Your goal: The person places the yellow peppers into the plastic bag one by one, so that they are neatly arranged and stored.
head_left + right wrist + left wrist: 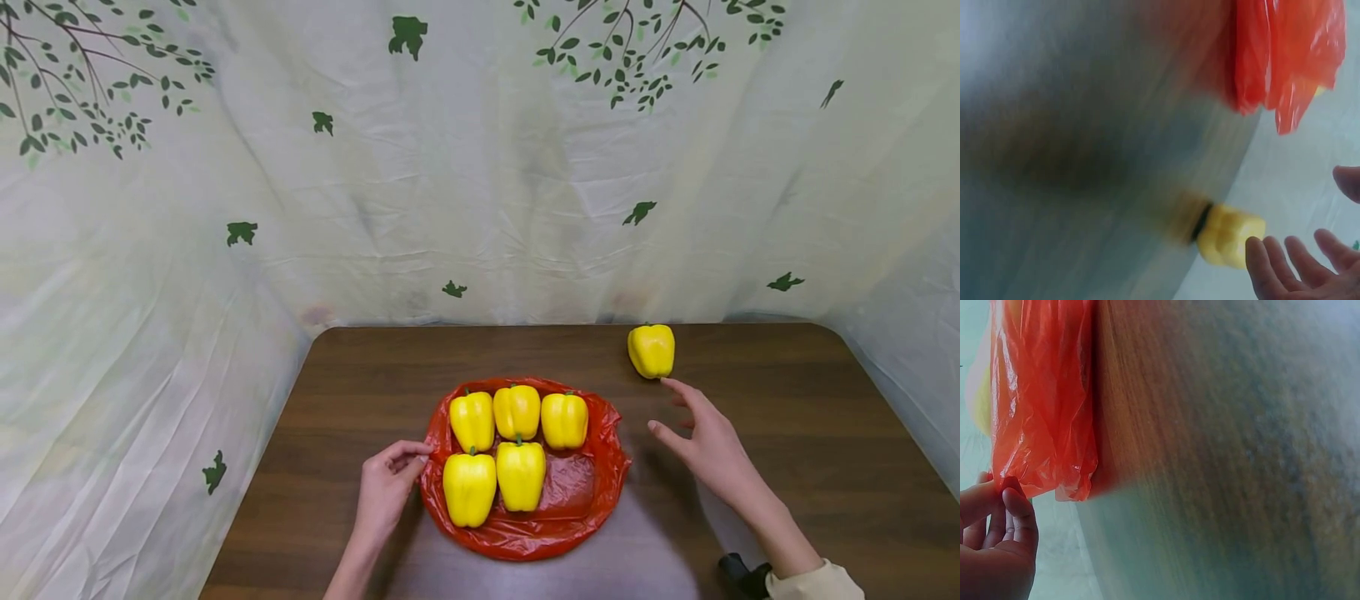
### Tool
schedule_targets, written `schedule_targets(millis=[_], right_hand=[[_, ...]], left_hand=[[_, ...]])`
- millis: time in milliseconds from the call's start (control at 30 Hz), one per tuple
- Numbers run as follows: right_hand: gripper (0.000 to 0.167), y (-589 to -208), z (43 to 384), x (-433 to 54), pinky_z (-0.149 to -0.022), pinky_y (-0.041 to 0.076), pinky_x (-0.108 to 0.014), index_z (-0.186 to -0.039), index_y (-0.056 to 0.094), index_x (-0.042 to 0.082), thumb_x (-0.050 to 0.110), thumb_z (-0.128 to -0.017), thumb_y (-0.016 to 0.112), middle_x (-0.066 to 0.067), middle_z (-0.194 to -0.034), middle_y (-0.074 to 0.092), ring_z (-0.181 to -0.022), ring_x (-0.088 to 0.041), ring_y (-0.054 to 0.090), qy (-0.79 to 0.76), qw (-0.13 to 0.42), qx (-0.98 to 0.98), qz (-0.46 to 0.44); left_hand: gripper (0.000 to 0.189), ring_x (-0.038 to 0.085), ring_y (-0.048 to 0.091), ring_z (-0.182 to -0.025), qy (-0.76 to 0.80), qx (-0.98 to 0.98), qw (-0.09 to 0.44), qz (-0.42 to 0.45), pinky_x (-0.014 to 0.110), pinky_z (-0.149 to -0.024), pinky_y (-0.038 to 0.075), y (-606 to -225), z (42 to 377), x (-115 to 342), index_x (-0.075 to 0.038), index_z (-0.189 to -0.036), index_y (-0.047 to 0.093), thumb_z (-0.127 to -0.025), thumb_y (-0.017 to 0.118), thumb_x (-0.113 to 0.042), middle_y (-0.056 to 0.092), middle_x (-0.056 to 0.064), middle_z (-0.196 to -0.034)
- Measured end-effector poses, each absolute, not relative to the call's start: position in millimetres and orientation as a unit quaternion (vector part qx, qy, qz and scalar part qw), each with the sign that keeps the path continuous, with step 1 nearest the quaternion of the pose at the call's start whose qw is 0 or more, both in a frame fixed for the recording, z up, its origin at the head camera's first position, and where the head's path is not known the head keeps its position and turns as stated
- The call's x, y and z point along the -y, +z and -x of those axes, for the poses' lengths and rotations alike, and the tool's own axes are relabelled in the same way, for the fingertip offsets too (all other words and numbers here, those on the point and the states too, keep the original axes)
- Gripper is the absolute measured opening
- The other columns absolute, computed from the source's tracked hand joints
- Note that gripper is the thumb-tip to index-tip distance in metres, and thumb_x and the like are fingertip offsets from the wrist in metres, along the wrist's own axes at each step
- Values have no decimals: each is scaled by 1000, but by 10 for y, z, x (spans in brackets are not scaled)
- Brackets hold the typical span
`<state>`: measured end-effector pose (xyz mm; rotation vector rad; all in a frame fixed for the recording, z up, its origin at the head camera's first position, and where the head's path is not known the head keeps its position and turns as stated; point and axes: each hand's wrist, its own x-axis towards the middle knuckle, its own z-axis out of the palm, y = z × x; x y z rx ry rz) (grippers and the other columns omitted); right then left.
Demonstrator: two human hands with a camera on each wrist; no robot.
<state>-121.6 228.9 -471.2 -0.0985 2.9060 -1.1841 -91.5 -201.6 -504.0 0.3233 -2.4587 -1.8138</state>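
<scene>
Several yellow bell peppers (469, 490) sit inside a red plastic bag (525, 546) whose rim is spread into a round opening. My left hand (386, 487) pinches the left side of that rim between thumb and fingers; the left wrist view shows the pinched film of the bag (1041, 425) close up. One more yellow bell pepper (651, 352) stands on the table by its far edge, right of the bag. Just in front of it is my right hand (708, 446), thumb and fingers spread apart and holding nothing. Whether a fingertip touches this pepper I cannot tell.
The brown wooden table (810, 433) carries the bag and the lone pepper. Behind its far edge hangs a pale curtain (510, 208) with green leaf prints, which also runs along the left side. A black band (744, 575) is at the right wrist.
</scene>
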Motion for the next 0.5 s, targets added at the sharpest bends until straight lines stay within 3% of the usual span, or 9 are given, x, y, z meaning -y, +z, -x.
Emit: schedule_targets(millis=[167,500], right_hand=[[77,-4690,1316,-2380,-82,51,-59,-148,34,3,40,-91,69,-28,-141,41,-112,-51,53,-369,-3,-929,37],[75,-4737,1548,-2551,-87,46,-64,-146,35,-1,40,-92,67,-29,-142,39,-119,-48,46,-342,-24,-937,66]], left_hand=[[13,20,50,-59,-591,800,41,-100,22,-49,41,-5037,911,2019,-5,-93,75,-89,66,4,68,11,-88],[11,21,54,-64,-599,794,41,-99,22,-50,43,-5011,885,2024,-4,-94,75,-89,67,3,69,13,-91]])
